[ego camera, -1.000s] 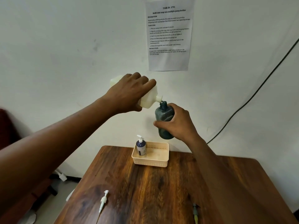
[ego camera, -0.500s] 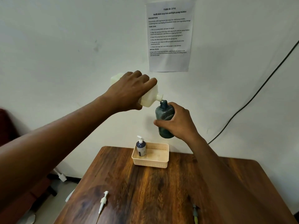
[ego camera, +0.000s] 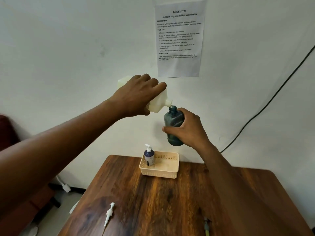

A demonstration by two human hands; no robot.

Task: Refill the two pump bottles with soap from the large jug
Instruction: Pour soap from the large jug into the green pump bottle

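The wooden table [ego camera: 170,201] lies well below both hands, so anything that misses the bottle mouth would likely drop onto it or into the basket [ego camera: 160,172] beneath the right hand; the large jug [ego camera: 158,103] is tilted spout-down in the left hand [ego camera: 136,96], whose fingers curl over its top and grip it; its spout sits just at, perhaps touching, the open neck of the dark pump bottle [ego camera: 173,120], which the right hand [ego camera: 189,132] grips round its body, held up in the air beside the left; with both vessels unsupported, a small waver of either hand could slide the spout off the narrow neck and spill soap; the dark plastic makes the fill level hard to read, so overfilling looks a risk; the second pump bottle [ego camera: 149,156], pump already on, stands in the basket; a loose pump head [ego camera: 109,213] lies on the table far below the left hand.
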